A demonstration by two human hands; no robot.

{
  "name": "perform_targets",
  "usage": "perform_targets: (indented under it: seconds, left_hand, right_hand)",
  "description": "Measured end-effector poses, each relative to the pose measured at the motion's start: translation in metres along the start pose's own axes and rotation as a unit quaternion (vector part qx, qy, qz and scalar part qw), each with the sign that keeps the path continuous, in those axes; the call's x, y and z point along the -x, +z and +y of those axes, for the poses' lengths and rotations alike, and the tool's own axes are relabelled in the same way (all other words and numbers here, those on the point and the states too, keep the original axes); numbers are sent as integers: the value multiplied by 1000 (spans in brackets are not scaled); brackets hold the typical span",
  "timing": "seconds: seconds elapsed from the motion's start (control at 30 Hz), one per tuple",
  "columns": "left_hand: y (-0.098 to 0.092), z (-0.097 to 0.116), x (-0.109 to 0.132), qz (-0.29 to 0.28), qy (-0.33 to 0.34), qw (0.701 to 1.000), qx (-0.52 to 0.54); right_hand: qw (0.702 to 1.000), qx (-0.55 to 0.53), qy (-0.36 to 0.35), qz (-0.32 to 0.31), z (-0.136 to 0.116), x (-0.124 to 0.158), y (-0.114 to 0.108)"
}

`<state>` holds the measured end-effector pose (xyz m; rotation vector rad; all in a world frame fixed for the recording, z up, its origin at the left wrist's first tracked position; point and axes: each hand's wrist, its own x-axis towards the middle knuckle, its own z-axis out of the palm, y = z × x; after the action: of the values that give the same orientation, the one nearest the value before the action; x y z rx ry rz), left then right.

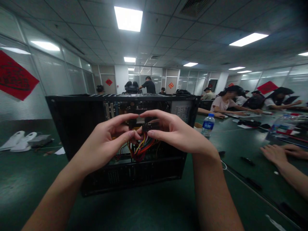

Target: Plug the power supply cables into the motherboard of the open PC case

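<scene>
A black computer case (pixel 154 168) stands on the green table in front of me, its open side facing me. Inside it a bundle of multicoloured power cables (pixel 139 152), with yellow, red, black and white wires, hangs in a loop. My left hand (pixel 107 138) is closed on the bundle's left side, thumb and fingertips together. My right hand (pixel 174 130) grips its upper right side, where the wires run into a dark connector or sleeve. Both index fingertips nearly meet above. The fingers partly hide what they grip and the circuit board behind. The power supply (pixel 181 110) sits at the upper right.
A blue-labelled water bottle (pixel 208 125) stands right of the case. Another person's hands (pixel 275 154) rest on the table at the right. White objects (pixel 22 141) and a grey box (pixel 40 140) lie at the left. A cable (pixel 250 186) crosses the right side.
</scene>
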<state>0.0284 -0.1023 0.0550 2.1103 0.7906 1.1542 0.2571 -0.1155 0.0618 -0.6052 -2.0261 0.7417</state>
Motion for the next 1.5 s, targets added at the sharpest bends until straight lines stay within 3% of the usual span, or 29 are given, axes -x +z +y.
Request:
perform_targets:
  seconds: [0.37,0.63,1.03,1.2,1.37,1.5]
  left_hand:
    - [-7,-1,0,-29,-1,999,-33]
    - [0,-2,-1,16,49,994,-98]
    - [9,-18,-7,81,81,993,-42]
    - [10,-25,-9,92,116,986,-75]
    - [1,-27,-10,60,152,976,-144]
    - [-12,-24,-10,-32,158,969,-187]
  right_hand:
    - [999,-5,14,45,4,-3,3]
    - [996,-30,0,78,8,-7,8]
    - [989,-45,-5,137,22,-19,17]
    - [990,-62,3,123,24,-18,16]
    - [994,-49,15,100,22,-15,15]
    - [999,-27,20,26,20,-13,13]
